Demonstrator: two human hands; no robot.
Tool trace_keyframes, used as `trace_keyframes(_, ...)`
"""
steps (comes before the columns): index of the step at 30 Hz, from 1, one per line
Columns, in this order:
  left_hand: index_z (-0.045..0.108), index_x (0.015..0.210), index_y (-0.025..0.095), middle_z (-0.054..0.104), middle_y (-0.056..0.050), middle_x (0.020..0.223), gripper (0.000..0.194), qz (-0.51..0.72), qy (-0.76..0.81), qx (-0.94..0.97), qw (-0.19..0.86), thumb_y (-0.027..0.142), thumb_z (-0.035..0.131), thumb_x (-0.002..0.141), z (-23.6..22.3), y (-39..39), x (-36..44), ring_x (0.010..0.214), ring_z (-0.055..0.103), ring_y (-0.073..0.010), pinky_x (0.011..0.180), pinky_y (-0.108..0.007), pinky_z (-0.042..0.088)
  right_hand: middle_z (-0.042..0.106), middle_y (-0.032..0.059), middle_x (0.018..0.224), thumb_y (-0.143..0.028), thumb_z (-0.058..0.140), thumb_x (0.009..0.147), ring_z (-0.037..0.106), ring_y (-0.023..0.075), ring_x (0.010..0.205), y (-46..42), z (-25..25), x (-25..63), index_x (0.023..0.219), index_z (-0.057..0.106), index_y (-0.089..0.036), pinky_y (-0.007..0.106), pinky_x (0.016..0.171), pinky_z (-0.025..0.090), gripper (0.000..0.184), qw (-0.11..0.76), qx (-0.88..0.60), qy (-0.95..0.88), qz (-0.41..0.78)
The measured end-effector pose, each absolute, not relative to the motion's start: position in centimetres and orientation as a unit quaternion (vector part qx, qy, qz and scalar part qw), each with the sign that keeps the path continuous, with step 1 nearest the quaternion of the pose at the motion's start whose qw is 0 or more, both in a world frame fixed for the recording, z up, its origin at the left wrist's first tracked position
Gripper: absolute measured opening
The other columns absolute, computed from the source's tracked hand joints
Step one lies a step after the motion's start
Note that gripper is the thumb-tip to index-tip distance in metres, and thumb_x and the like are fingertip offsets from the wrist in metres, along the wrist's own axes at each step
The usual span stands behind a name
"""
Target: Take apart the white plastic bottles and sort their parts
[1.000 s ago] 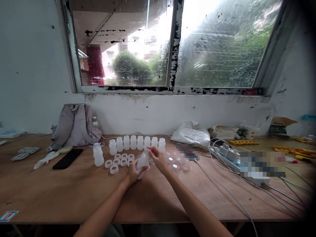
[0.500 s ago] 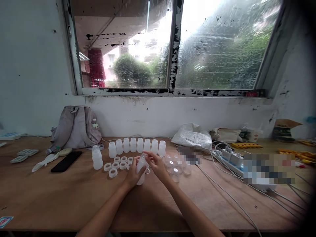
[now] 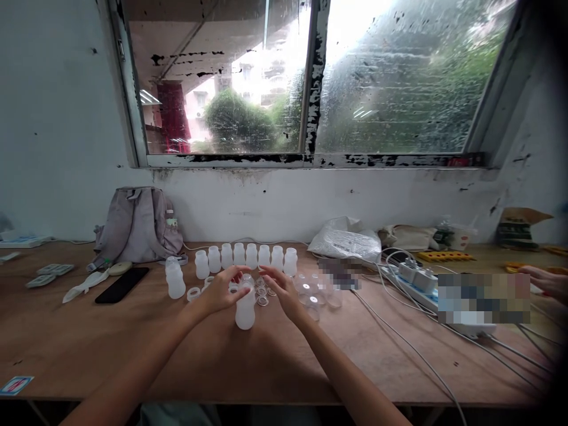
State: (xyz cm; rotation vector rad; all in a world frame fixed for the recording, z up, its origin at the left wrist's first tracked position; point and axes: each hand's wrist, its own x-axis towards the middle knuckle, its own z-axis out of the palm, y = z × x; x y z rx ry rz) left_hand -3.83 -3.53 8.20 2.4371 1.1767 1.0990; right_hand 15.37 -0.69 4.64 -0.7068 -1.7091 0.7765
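A frosted white baby bottle stands upright on the table between my hands, with a clear teat-like piece at its top. My left hand is at its neck from the left, fingers stretched and thumb across the front; whether it touches cannot be told. My right hand is open just right of the top, its fingers apart from the bottle. White collar rings lie behind my left hand, which partly hides them. Small clear teats lie beside my right hand. Clear domed caps are further right.
Several frosted bottles form a row at the back; another bottle with a top stands left. A phone and backpack are left. Cables and a power strip lie right. Another person's hand appears at far right.
The bottle, gripped and tilted in my left hand before, now stands upright on the table, slightly left. Both hands have loosened and spread. Another person's hand has come in at right.
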Motion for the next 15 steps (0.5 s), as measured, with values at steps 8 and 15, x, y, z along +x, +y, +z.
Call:
trace_keyframes(8, 0.053, 0.104, 0.022, 0.062, -0.002, 0.086, 0.038, 0.286, 0.587, 0.756, -0.040, 0.042, 0.050, 0.072, 13.5, 0.3, -10.6, 0.080, 0.057, -0.0180, 0.071, -0.026, 0.041, 0.064, 0.0056, 0.076, -0.031, 0.048, 0.074, 0.058, 0.0172, 0.067, 2.3, 1.0, 16.3, 0.083, 0.062, -0.017, 0.030, 0.063, 0.045, 0.022, 0.534, -0.436, -0.686, 0.233)
trace_keyframes(15, 0.054, 0.100, 0.022, 0.064, -0.006, 0.090, 0.039, 0.177, 0.713, 0.673, -0.087, 0.045, 0.050, 0.068, 14.5, 3.1, -16.0, 0.087, 0.057, -0.0264, 0.072, -0.034, 0.038, 0.064, 0.0037, 0.070, -0.025, 0.046, 0.072, 0.057, 0.0162, 0.062, 2.8, -0.1, 16.0, 0.081, 0.062, -0.018, 0.028, 0.059, 0.045, 0.020, 0.516, -0.450, -0.697, 0.212)
